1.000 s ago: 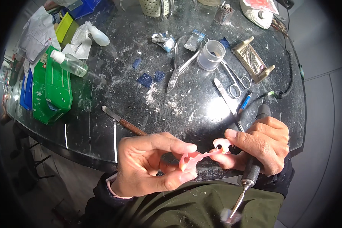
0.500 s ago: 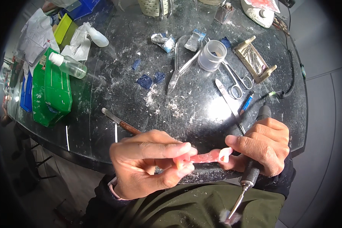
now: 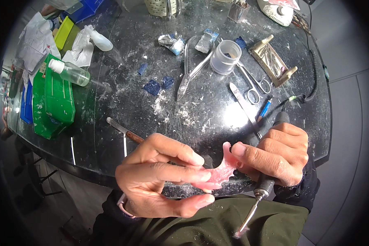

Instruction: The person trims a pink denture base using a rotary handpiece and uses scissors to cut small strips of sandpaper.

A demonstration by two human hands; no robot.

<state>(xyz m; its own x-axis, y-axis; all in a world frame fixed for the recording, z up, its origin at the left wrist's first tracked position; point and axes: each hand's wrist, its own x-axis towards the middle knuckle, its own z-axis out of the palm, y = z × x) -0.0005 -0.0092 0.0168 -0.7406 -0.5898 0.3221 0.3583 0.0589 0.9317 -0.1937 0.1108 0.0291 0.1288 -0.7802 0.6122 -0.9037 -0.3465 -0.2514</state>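
Left hand (image 3: 149,176) spread, fingertips on the pink plate (image 3: 223,174), thumb hanging apart below, right hand (image 3: 279,153) wrapped round the drill (image 3: 265,185), thumb at the plate's other end, knife (image 3: 126,131) just beyond the left hand.

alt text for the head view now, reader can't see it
The right hand holds a pink curved piece and a dark handpiece, while the left hand touches the piece. Scissors, a translucent jar and a green bin sit beyond on a dusty black table.
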